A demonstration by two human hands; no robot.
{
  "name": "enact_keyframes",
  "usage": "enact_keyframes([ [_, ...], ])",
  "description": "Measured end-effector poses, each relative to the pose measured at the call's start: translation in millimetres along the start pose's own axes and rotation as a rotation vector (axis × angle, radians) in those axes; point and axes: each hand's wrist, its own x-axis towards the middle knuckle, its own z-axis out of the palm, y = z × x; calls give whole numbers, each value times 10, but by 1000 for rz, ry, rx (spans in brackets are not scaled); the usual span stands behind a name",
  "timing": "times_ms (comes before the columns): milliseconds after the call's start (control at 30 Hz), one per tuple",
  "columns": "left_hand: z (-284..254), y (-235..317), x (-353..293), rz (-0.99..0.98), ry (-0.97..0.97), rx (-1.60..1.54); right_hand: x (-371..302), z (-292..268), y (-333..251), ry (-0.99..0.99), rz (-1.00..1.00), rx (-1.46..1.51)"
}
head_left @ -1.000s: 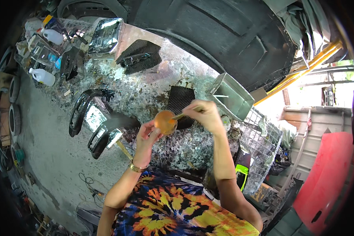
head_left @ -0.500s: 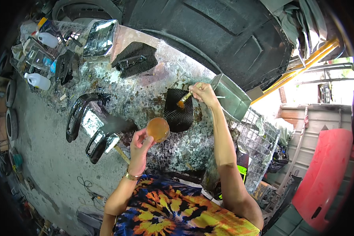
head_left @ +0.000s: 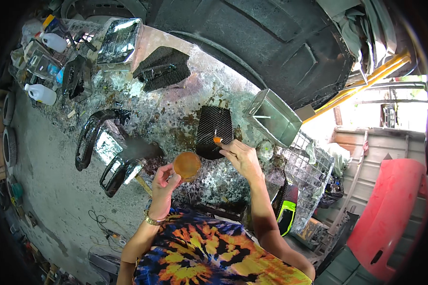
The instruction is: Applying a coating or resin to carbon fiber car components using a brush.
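Note:
My left hand (head_left: pixel 163 184) is closed around the side of a small round cup (head_left: pixel 187 166) of amber liquid, held over the table's near side. Pinched in my right hand (head_left: pixel 243 159) is a small brush (head_left: pixel 218 140) with orange-stained bristles. Its tip is over the lower middle of a dark, glossy carbon-fibre panel (head_left: pixel 214 121); I cannot tell whether it touches. Part of the brush handle is hidden by my fingers. The panel lies on the stained worktable (head_left: pixel 176 114), just beyond the cup.
An open metal box (head_left: pixel 276 118) stands right of the panel. Two looped black carbon-fibre parts (head_left: pixel 92 137) lie on the left, beside a dark woven-patterned piece (head_left: pixel 162 69) farther back. White jugs (head_left: pixel 42 94) crowd the far left. A large black panel (head_left: pixel 252 42) fills the back.
My right hand has moved down and nearer along the panel with the brush, now below it on the right. The cup in my left hand has shifted slightly left and nearer.

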Motion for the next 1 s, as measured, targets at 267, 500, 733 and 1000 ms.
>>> enact_keyframes([
  [267, 15, 24, 22, -15, -4, 6, 326, -186, -12, -81, 282, 239],
  [500, -8, 71, -17, 34, -10, 6, 623, -387, 123, -198, 449, 467],
  [733, -74, 122, -109, 7, 20, 8, 1092, -123, 834, -206, 503, 521],
  [1000, -128, 104, -143, -17, 27, -74, 1050, -88, 738, 16, 332, 264],
])
